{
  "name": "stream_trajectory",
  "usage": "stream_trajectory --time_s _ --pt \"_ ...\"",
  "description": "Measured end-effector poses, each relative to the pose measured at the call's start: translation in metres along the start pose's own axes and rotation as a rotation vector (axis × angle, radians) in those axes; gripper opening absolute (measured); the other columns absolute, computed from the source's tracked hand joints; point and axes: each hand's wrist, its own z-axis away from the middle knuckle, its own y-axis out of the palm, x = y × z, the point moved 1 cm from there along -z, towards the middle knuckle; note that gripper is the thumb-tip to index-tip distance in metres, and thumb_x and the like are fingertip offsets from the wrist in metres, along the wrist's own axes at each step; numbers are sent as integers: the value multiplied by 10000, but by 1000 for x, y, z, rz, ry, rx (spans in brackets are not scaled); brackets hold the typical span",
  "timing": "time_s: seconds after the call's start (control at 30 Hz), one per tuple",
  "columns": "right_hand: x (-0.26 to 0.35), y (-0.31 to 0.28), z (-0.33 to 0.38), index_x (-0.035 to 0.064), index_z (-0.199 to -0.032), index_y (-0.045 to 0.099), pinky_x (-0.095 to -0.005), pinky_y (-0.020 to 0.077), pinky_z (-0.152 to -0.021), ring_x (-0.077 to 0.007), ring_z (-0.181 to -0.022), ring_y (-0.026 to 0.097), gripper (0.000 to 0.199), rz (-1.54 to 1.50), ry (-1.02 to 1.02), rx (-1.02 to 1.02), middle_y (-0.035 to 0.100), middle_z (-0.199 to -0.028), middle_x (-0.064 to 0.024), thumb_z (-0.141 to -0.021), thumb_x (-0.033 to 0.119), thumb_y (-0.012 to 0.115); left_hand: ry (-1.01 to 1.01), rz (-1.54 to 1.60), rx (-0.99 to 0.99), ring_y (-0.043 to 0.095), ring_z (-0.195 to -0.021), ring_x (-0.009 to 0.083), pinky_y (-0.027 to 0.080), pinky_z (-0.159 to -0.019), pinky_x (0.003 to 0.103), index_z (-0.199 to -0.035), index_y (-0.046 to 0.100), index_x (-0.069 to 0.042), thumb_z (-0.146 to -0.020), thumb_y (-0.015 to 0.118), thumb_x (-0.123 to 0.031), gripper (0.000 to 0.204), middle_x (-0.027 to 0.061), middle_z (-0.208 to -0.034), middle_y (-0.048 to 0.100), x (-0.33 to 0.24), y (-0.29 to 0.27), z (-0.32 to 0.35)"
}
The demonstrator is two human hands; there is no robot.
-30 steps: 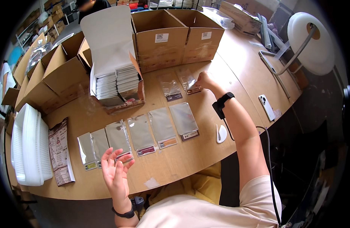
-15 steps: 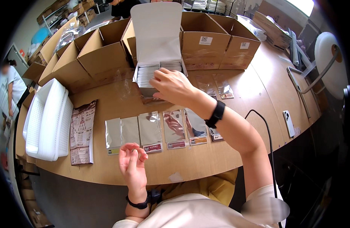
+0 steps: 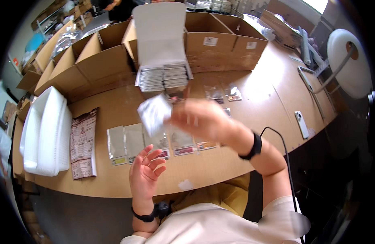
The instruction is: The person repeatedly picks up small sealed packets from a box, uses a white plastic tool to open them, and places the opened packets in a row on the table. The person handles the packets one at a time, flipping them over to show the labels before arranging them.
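Observation:
Pinched in the fingers of my right hand (image 3: 203, 120) is a thin white printed packet (image 3: 154, 114), blurred by motion, held above the row of pouches. My left hand (image 3: 147, 173) is near the table's front edge, palm up, fingers apart and holding nothing. Between the hands and me lies a row of flat clear-and-grey pouches (image 3: 134, 140) with coloured labels at their near ends; the packet and my right hand partly cover several. Farther back, a white carton (image 3: 160, 36) stands with its lid raised. Two rows of thin white packets (image 3: 151, 79) fill it.
Open cardboard boxes (image 3: 104, 61) line the back of the table. At the left are stacked white plastic baskets (image 3: 41, 134) and a brown printed sheet (image 3: 83, 142). A phone (image 3: 301, 124), a black cable (image 3: 282, 142) and a round white fixture (image 3: 344, 65) are at the right.
My right hand has come out of the white carton toward me with a white packet in its fingers. My left hand's fingers have spread from a loose curl.

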Motion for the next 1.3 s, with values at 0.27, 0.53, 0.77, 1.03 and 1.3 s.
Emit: stream_trajectory --time_s 0.27,0.53,0.77,1.03,1.3 --pt "58 -28 136 34 -1048 603 -252 484 -570 -146 -630 550 344 225 102 -217 562 -918 -81 -732 147 678 -94 -227 23 630 -811 145 549 -683 277 -970 555 -12 -813 575 22 162 80 -905 635 35 33 0" --pt "8 -72 260 -45 -1203 448 -364 465 -801 -323 -950 541 610 544 1372 -180 472 -1066 -210 -728 223 722 74 -161 -167 637 -790 152 587 -605 262 -1012 536 -25 -800 573 21 220 82 -910 619 53 58 -10" --pt "-15 -71 265 -21 -1072 455 -354 462 -800 -318 -955 524 555 339 1439 -137 450 -1102 -220 -649 165 763 130 -49 -110 639 -756 152 580 -609 258 -965 601 -12 -813 568 15 158 92 -901 637 46 61 -2" --pt "-19 -84 263 -18 -983 444 -275 462 -478 -170 -553 571 323 -29 1404 -296 559 -737 -113 -724 3 637 241 -147 -154 604 -635 92 559 -531 238 -894 621 -18 -806 603 -19 89 69 -787 641 39 62 5" --pt "86 -39 149 69 -1208 439 -158 344 -351 -66 -435 502 484 -742 1067 -577 601 -687 -66 -766 -53 594 320 -176 -249 532 -516 54 532 -489 245 -842 606 -9 -787 601 -15 55 27 -683 589 35 57 8"
